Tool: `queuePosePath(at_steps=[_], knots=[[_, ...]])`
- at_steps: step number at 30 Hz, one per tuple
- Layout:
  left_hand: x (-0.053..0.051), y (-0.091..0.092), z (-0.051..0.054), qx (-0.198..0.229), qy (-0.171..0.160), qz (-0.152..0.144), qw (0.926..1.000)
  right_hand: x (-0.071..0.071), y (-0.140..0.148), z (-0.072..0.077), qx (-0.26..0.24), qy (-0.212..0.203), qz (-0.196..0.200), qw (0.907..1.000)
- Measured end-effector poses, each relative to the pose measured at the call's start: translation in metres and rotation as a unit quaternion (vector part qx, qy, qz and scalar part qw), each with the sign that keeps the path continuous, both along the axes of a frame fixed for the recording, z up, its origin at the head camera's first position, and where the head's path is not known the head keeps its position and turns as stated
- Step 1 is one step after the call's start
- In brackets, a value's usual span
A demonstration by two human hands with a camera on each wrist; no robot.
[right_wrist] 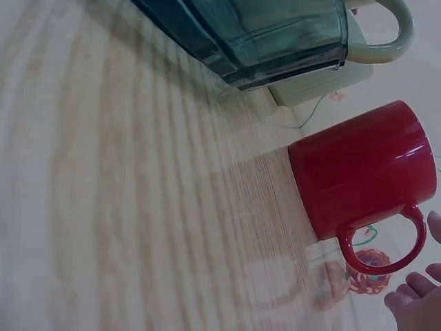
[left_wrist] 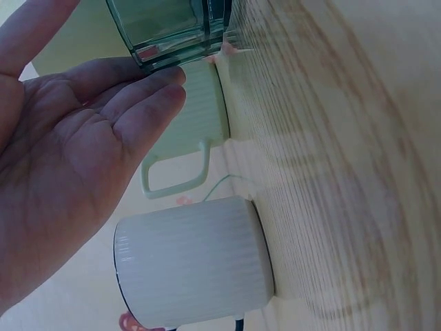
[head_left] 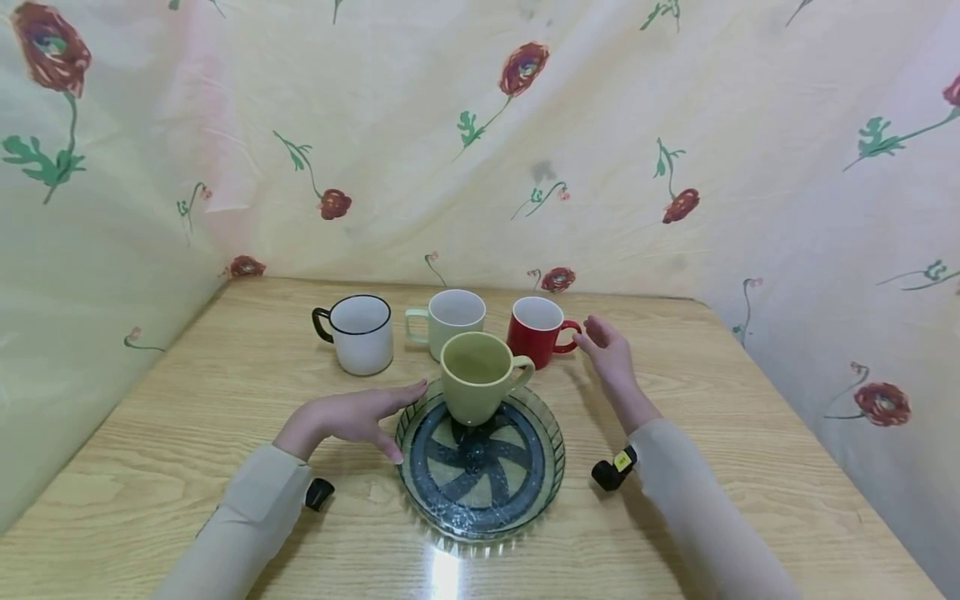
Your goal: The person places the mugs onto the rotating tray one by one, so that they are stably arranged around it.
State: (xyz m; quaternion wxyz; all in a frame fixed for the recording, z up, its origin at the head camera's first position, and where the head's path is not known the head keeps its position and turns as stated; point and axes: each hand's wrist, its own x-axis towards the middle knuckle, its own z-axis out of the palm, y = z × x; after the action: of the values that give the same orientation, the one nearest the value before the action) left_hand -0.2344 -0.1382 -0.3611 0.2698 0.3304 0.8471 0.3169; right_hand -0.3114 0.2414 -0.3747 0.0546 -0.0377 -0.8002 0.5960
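A round greenish glass dish (head_left: 468, 483) with a dark swirl pattern stands mid-table, and a yellow-green mug (head_left: 476, 387) sits upright in its far part. At the dish's left rim is my left hand (head_left: 352, 417), thumb and fingers spread; in the left wrist view its fingertips (left_wrist: 169, 96) lie against or close to the glass wall. My right hand (head_left: 609, 354) is beside the handle of a red mug (head_left: 531, 337), its fingers loosely bent. The right wrist view shows those fingers (right_wrist: 417, 283) near the red handle (right_wrist: 386, 265) without gripping it; whether they touch is unclear.
Behind the dish, a pale mint mug (head_left: 453, 321) and a white mug with black rim and handle (head_left: 362, 337) stand in a row with the red one. Flower-printed cloth (head_left: 412, 150) encloses the wooden table (head_left: 750, 467) at back and sides.
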Motion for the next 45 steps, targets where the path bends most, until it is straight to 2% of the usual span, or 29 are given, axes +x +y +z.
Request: queuePosePath(at_steps=[10,16,29,37,45], knots=[[0.001,0.001,0.003,-0.002,-0.001,0.0,1.0,-0.001,-0.003,-0.004,0.012,-0.018,-0.025,0.9995],[0.001,0.001,0.003,-0.004,-0.006,0.003,1.0,0.0,-0.003,-0.008,0.017,-0.008,-0.029,0.9994],[0.003,0.001,0.005,-0.006,-0.006,0.004,1.0,0.009,-0.001,-0.012,-0.014,-0.013,-0.026,0.9995],[0.004,0.001,0.006,-0.004,-0.004,0.001,1.0,0.011,0.0,-0.015,-0.077,-0.049,-0.015,0.9957],[0.006,0.003,0.008,-0.003,0.014,-0.012,0.9998,0.013,0.0,-0.017,-0.157,-0.046,-0.004,0.9865]])
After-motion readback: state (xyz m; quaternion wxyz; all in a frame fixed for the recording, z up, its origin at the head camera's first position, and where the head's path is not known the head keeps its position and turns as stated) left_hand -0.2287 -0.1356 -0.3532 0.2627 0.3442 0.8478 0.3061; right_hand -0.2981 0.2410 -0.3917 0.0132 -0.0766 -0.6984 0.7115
